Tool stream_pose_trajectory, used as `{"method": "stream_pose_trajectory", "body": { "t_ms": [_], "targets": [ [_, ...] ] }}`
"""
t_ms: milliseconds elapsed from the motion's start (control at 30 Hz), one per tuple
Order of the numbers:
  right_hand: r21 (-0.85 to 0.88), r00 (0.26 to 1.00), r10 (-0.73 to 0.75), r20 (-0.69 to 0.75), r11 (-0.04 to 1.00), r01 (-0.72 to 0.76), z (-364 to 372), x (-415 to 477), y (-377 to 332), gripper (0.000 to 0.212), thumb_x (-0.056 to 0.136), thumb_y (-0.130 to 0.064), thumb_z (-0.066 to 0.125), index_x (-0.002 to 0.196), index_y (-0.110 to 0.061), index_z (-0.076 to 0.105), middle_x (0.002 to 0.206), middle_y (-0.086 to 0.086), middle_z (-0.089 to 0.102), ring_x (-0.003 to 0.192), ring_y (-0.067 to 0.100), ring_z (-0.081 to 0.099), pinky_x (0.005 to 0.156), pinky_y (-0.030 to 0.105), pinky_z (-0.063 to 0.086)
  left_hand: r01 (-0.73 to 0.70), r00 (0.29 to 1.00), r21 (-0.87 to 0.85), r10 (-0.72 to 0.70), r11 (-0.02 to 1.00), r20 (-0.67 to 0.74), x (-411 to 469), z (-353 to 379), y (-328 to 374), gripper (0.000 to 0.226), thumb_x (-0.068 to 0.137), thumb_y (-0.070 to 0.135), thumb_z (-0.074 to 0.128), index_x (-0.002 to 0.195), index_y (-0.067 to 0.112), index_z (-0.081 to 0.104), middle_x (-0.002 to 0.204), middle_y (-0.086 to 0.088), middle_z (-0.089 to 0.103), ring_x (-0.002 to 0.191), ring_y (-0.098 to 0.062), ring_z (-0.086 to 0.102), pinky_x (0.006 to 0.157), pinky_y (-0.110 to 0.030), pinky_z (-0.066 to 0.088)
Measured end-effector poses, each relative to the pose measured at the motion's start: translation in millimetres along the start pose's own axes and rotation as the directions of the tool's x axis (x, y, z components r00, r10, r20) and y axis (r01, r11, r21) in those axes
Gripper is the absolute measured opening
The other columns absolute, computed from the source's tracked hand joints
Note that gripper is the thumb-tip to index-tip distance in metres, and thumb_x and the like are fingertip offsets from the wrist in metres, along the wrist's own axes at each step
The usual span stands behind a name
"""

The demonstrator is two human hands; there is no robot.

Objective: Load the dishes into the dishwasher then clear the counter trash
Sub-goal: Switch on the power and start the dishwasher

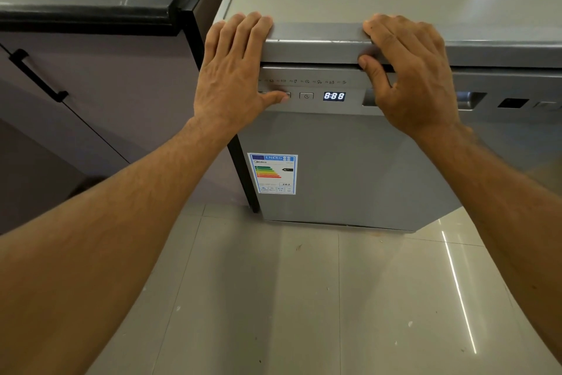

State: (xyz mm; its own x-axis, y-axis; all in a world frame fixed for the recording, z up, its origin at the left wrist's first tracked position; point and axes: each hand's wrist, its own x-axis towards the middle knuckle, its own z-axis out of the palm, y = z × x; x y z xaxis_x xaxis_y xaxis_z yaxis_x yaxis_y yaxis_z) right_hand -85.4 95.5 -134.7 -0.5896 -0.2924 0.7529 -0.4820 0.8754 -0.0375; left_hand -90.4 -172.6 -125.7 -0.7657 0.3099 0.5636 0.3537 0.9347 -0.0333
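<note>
Your forearms cross the tiled floor (273,298) in the lower frame. Past them, at centre, stands the dishwasher (349,168), its door shut, with an energy label (272,173) on its front. No dishes or trash are in view.

Your left hand (234,70) lies spread over the top edge, with the thumb on a panel button beside the lit display (334,96). Your right hand (410,76) pinches the top lip, thumb in the seam.

If you mean to open the door, I judge the seam a poor hold. Use the handle recess (468,100) at centre right, and lift that thumb off the button.
</note>
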Motion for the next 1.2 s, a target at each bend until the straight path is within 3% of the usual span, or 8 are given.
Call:
{"method": "stream_pose_trajectory", "body": {
  "t_ms": [300, 967, 1200],
  "targets": [
    [-0.007, 0.998, -0.009, -0.058, 1.0, 0.008, 3.0, -0.4, -1.7, 0.042, 0.102, -0.031, 0.049, 0.135, -0.006, 0.053, 0.136, 0.011, 0.057, 0.128, 0.026, 0.05, 0.112, 0.035, 0.03, 0.035, 0.999, 0.03, -0.034, 0.999, -0.033, 0.2, 2.7, 7.4, 0.098, 0.071, 0.065, 0.069, 0.145, 0.012, 0.032, 0.149, -0.009, 0.036, 0.141, -0.03, 0.027, 0.12, -0.045, 0.013],
    [0.006, 0.999, 0.01, -0.043, 1.0, -0.01, 2.6, -0.4, -1.9, 0.044, 0.101, -0.032, 0.049, 0.136, -0.006, 0.053, 0.137, 0.011, 0.056, 0.129, 0.027, 0.048, 0.113, 0.033, 0.026, 0.068, 0.998, 0.008, -0.068, 0.998, 0.0, 1.5, 1.0, 10.6, 0.102, 0.07, 0.068, 0.068, 0.146, 0.013, 0.03, 0.15, -0.008, 0.033, 0.142, -0.029, 0.024, 0.121, -0.043, 0.008],
    [0.005, 0.999, 0.023, -0.025, 1.0, -0.023, 2.6, -0.7, -2.0, 0.045, 0.102, -0.034, 0.047, 0.138, -0.008, 0.052, 0.139, 0.009, 0.055, 0.131, 0.026, 0.047, 0.114, 0.034, 0.026, 0.08, 0.996, 0.03, -0.079, 0.996, -0.035, 3.6, 2.3, 14.6, 0.096, 0.068, 0.066, 0.071, 0.14, 0.013, 0.037, 0.143, -0.008, 0.04, 0.137, -0.03, 0.031, 0.119, -0.043, 0.014]
  ]
}}
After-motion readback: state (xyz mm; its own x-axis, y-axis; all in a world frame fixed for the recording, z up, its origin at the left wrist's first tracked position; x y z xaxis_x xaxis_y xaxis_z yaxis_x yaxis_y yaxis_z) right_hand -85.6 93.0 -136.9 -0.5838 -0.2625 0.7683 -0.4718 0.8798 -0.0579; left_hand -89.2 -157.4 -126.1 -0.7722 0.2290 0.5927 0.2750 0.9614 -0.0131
